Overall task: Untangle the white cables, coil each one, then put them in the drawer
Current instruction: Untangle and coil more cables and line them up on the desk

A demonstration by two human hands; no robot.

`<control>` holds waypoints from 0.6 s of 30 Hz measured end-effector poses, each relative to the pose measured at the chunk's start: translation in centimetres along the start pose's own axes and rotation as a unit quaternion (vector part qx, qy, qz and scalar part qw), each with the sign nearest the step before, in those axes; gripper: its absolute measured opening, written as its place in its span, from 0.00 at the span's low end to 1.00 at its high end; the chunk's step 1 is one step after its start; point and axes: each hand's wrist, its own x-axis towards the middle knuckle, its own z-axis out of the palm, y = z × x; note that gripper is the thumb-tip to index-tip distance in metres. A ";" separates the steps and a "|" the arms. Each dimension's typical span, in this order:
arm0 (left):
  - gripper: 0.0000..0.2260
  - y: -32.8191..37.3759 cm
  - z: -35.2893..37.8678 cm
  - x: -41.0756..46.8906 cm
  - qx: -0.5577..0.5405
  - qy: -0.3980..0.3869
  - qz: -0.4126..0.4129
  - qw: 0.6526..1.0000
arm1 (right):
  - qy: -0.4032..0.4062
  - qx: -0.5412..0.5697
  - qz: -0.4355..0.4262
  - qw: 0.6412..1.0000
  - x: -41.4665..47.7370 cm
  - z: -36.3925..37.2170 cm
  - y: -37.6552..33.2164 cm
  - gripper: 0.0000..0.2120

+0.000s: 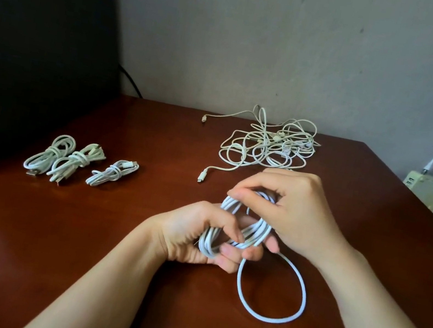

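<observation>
Over the middle of the brown table, both hands hold one white cable (266, 315) gathered into a bundle of loops. My left hand (190, 238) grips the bundle's lower end with curled fingers. My right hand (286, 205) pinches its upper end from above. A loose loop of the same cable hangs down onto the table in front of my hands. A tangled heap of white cables (269, 144) lies at the far right of the table, with two plug ends trailing out to the left. Three coiled white cables (79, 163) lie side by side at the left. No drawer is in view.
A large black object (36, 45) stands at the table's far left corner. A beige power strip (427, 189) with white and black leads sits beyond the table's right edge (407, 191). A plain wall rises behind the table.
</observation>
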 end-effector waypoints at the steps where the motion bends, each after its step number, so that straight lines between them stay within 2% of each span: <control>1: 0.15 0.0 0.1 0.0 0.008 0.002 0.002 1.000 | -0.002 0.010 0.008 1.000 0.0 0.0 -0.1 0.11; 4: 0.11 0.1 0.5 -0.1 0.049 0.004 0.005 0.999 | -0.009 0.027 0.020 0.999 0.1 -0.1 -0.2 0.12; 9: 0.05 0.4 1.2 -0.4 0.096 -0.011 0.006 0.995 | -0.023 0.073 0.033 0.997 0.1 -0.3 -0.4 0.05; 14: 0.05 0.7 1.4 -0.7 0.086 0.011 0.020 0.996 | -0.064 0.023 0.023 0.997 0.0 -0.1 -0.8 0.15; 18: 0.03 0.9 1.0 -1.0 0.074 0.010 0.034 0.997 | -0.070 0.014 0.038 0.997 0.0 0.1 -1.3 0.14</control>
